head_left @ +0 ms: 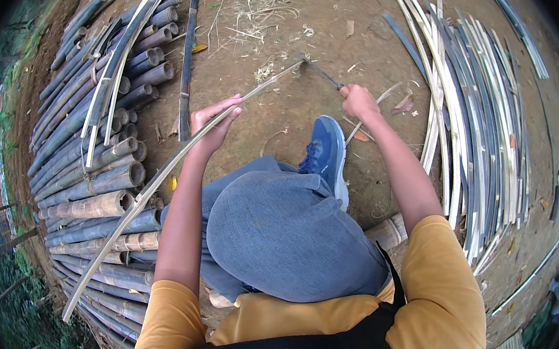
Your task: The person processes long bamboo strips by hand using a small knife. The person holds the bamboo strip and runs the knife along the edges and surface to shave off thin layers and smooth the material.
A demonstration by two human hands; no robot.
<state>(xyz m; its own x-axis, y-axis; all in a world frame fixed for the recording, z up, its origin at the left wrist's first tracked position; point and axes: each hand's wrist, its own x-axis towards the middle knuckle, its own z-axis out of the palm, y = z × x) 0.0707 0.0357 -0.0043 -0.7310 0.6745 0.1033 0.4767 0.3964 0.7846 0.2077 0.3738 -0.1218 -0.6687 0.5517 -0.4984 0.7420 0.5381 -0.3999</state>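
My left hand (213,137) is closed round a long, thin bamboo strip (135,209), thumb on one side and fingers on the other. The strip slants from the lower left up past that hand, its far tip above the dirt. In my right hand (360,105) is the handle of a knife (324,73), with the fingers wrapped round it. The dark blade points up and left, and its end meets or lies very near the strip's far tip. Whether the edge bites into the bamboo cannot be made out.
Stacked bamboo poles (107,181) lie at the left, with split lengths (124,58) on top. A bundle of bamboo strips (479,126) rests on the ground at the right. Pale shavings (268,12) litter the dirt ahead. My blue shoe (325,153) stands between my arms.
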